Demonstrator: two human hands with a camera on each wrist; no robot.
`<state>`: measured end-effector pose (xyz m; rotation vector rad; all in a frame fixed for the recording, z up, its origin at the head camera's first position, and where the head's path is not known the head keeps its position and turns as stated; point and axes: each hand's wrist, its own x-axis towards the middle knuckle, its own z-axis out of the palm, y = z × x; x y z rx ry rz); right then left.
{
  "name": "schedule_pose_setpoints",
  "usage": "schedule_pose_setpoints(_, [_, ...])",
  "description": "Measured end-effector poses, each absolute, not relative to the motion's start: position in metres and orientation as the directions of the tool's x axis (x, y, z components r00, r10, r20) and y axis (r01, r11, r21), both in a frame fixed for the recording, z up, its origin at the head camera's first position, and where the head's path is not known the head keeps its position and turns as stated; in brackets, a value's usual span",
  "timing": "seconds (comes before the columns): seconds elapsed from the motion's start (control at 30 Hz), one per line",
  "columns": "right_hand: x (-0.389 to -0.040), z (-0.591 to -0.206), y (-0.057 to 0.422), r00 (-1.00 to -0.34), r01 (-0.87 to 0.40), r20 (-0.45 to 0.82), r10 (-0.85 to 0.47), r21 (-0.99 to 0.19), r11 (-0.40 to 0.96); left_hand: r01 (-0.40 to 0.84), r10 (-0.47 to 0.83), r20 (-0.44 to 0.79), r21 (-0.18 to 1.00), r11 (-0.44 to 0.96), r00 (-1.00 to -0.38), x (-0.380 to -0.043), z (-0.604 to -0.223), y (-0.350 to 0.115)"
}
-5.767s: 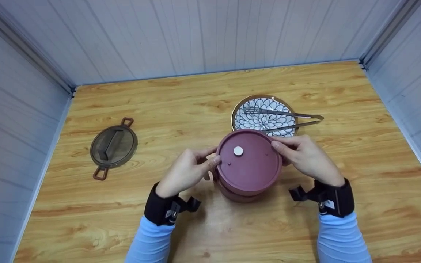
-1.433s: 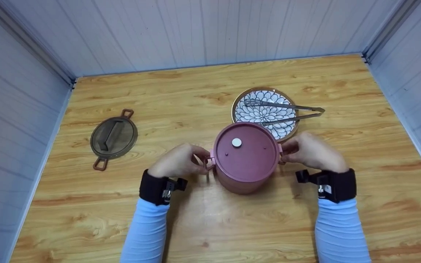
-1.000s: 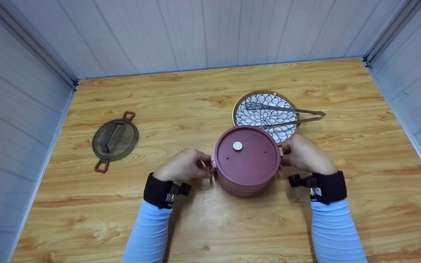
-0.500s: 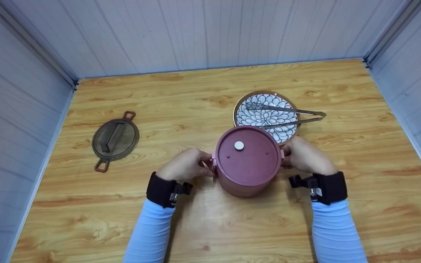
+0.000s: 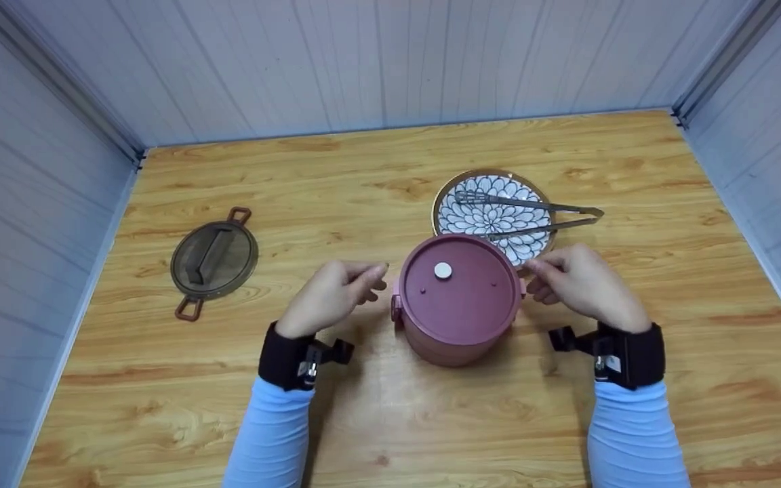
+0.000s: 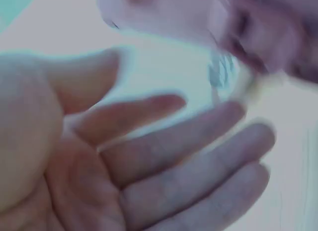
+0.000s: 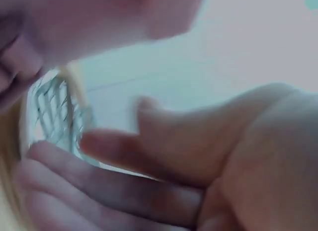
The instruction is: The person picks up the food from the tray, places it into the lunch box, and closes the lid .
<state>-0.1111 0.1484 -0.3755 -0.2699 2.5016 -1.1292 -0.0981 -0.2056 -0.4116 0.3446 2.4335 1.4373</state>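
Observation:
A round maroon container with a lid [image 5: 462, 305] stands on the table at the centre of the head view. Its lid carries a white knob-like dot, and a clip [image 5: 396, 308] hangs folded down at its left side. To the left of it my left hand [image 5: 333, 295] is held just off the side, fingers relaxed and holding nothing. My right hand [image 5: 584, 285] is at the right side, fingers loosely bent and its tips close by the lid's edge. Both wrist views show bare palms, with the blurred container [image 6: 278, 37] beyond the left fingers.
Behind the container lies a flower-patterned plate [image 5: 492, 183] with metal tongs [image 5: 567, 207] across it. A small dark pan-shaped piece with two brown loop handles [image 5: 214, 257] lies at the left. Pale panel walls [image 5: 390, 68] enclose the wooden table [image 5: 390, 420].
Earlier my hands held the lid, then worked at the side clips, which stood out and are now folded down. Both hands have since let go and drawn outward. The container stays in place.

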Motion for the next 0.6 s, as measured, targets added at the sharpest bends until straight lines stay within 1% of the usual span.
schedule_pose_setpoints(0.1, [-0.107, -0.370, 0.142, -0.918, 0.036, -0.254, -0.304, -0.818, 0.574, 0.013, 0.317, -0.119, 0.922, 0.386, -0.941, -0.094, -0.405, -0.196])
schedule_pose_setpoints(0.17, [-0.104, -0.369, 0.138, -0.927, 0.000, -0.218, -0.307, -0.816, 0.579, 0.017, 0.321, -0.106, 0.934, 0.358, -0.941, -0.091, -0.404, -0.189])
schedule_pose_setpoints(0.23, [-0.102, -0.370, 0.135, -0.932, -0.050, -0.183, -0.313, -0.791, 0.609, 0.027, 0.328, -0.102, 0.930, 0.368, -0.939, -0.088, -0.404, -0.183])
schedule_pose_setpoints(0.33, [-0.096, -0.375, 0.134, -0.934, -0.102, -0.149, -0.325, -0.760, 0.642, 0.024, 0.313, -0.122, 0.905, 0.424, -0.942, -0.085, -0.405, -0.179])
schedule_pose_setpoints(0.47, [-0.089, -0.382, 0.132, -0.923, -0.115, -0.157, -0.351, -0.759, 0.641, 0.002, 0.292, -0.154, 0.881, 0.473, -0.944, -0.084, -0.406, -0.175])
schedule_pose_setpoints(0.6, [-0.085, -0.388, 0.127, -0.929, -0.109, -0.159, -0.334, -0.745, 0.658, 0.013, 0.296, -0.145, 0.881, 0.473, -0.944, -0.083, -0.407, -0.174])
